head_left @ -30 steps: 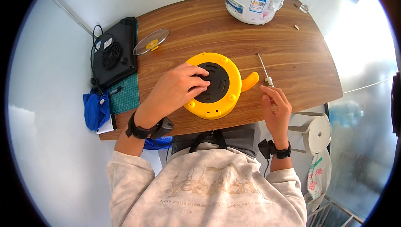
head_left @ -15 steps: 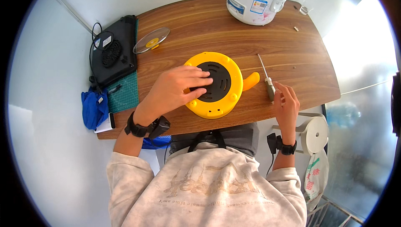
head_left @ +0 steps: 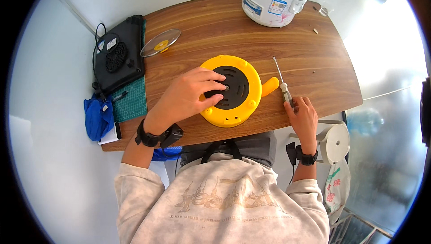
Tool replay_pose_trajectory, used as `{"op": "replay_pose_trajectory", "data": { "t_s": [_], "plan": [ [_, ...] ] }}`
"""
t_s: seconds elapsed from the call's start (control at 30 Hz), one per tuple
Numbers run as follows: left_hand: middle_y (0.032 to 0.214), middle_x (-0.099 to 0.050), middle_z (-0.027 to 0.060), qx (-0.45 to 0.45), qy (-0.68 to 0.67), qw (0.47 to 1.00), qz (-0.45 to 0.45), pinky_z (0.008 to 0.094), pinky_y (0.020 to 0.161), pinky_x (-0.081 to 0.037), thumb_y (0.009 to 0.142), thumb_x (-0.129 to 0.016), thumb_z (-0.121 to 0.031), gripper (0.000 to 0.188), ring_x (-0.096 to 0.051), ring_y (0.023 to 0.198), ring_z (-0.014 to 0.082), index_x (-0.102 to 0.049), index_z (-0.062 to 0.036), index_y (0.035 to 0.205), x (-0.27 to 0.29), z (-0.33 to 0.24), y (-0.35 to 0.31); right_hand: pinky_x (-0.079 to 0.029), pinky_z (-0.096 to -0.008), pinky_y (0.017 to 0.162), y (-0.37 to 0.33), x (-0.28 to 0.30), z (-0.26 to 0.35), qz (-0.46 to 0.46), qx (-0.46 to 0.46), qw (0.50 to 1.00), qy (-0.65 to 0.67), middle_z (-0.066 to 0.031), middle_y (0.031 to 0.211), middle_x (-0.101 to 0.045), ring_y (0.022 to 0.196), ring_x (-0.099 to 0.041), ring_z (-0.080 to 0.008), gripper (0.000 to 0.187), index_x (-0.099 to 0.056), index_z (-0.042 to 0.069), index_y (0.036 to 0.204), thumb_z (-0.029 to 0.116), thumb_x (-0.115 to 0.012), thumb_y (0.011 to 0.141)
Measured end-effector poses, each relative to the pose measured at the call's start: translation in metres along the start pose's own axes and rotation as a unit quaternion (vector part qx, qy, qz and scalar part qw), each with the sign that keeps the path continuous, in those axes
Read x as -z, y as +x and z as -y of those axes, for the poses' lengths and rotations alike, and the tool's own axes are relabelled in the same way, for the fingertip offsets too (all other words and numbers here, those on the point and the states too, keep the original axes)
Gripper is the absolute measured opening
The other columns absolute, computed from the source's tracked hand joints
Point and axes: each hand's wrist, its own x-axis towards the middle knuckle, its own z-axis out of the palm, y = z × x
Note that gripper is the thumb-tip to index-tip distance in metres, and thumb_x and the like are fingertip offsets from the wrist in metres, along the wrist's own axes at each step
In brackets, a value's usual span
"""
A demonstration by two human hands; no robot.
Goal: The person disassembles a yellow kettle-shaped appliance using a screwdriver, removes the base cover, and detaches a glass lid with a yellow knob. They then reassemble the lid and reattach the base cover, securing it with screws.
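Observation:
A yellow electric pot (head_left: 243, 113) lies upside down on the table, its round black vented base (head_left: 233, 89) facing up and its handle (head_left: 270, 86) pointing right. Over the left part of that base rests my left hand (head_left: 191, 90), fingers spread and touching the pot. To the right of the handle lies a screwdriver (head_left: 285, 90), its shaft angled away from me. My right hand (head_left: 305, 117) has its thumb and fingers closed around the rear of the screwdriver's grip.
A glass lid with a yellow knob (head_left: 161, 45) lies at the back left. Beside it a black appliance (head_left: 117, 59) overlaps a green cutting mat (head_left: 131, 104), near a blue cloth bundle (head_left: 98, 117). A white rice cooker (head_left: 272, 6) stands at the back. A stool (head_left: 336, 143) is at the right.
My right hand has moved slightly left and closed on the screwdriver's grip; the screwdriver has shifted a little. My left hand stays on the pot's base.

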Motion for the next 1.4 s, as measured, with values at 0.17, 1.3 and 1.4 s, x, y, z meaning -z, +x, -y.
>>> {"op": "replay_pose_trajectory", "data": {
  "t_s": [0.17,1.3,1.4],
  "plan": [
    [0.123,-0.071,0.0076,-0.02,0.004,1.0,-0.015,0.0384,0.104,-0.051,0.087,-0.078,-0.017,0.023,-0.063,0.118,0.028,-0.076,-0.0086,0.108,-0.003,0.002,-0.001,-0.053,-0.0435,0.07,0.004,0.0,0.002,-0.024,-0.002,1.0,0.006,-0.012,0.085,-0.069,0.076,-0.068,-0.0319,0.028,-0.068,0.005,0.097,0.03,-0.073,0.088],
    [0.131,-0.062,0.0069,0.027,-0.078,0.997,-0.001,0.0394,0.111,-0.043,0.088,-0.075,-0.017,0.027,-0.053,0.124,0.027,-0.073,-0.0072,0.113,-0.01,0.009,-0.002,-0.057,-0.0279,0.069,0.043,0.097,0.138,-0.038,0.3,0.906,0.297,-0.0116,0.088,-0.071,0.081,-0.074,-0.0187,0.027,-0.052,0.003,0.111,0.012,-0.071,0.094],
    [0.131,-0.062,0.0069,0.036,-0.081,0.996,0.004,0.0396,0.111,-0.042,0.089,-0.075,-0.018,0.027,-0.052,0.125,0.0269,-0.073,-0.0074,0.113,-0.012,0.009,-0.002,-0.058,-0.0261,0.064,0.045,0.101,0.144,-0.044,0.272,0.915,0.296,-0.0115,0.087,-0.071,0.079,-0.075,-0.0168,0.027,-0.053,0.003,0.108,0.012,-0.073,0.093]
  ]
}}
